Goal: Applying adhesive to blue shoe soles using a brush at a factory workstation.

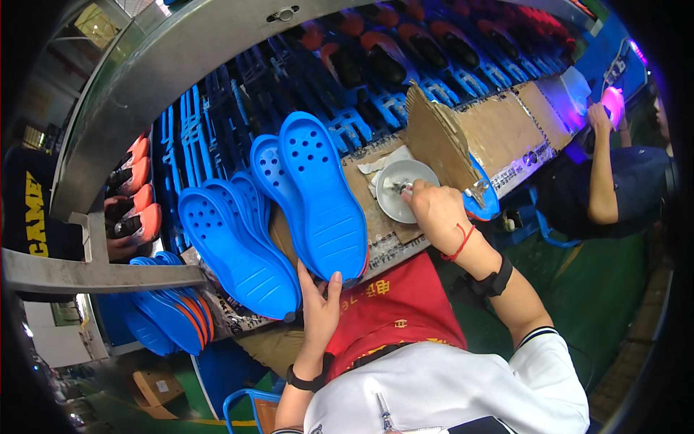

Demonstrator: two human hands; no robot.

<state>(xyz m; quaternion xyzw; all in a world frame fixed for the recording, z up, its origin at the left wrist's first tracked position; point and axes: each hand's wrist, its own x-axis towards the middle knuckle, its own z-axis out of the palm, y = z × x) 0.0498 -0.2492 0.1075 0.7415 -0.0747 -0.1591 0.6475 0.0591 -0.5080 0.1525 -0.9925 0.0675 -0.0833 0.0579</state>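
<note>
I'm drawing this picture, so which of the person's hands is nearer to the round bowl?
Right. The right hand is over the edge of the round bowl; the left hand is farther off, at the lower end of a blue sole.

Cardboard-covered workbench [499, 119] — blue shoe soles [238, 253] leftward, pale round bowl [390, 207], white paper [372, 165], upright cardboard piece [437, 137].

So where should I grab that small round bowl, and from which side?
Probably take the bowl by its near-left rim, coming from the person's left. That curved edge is bare, while the right hand is over its right side and upright cardboard stands there too.
</note>
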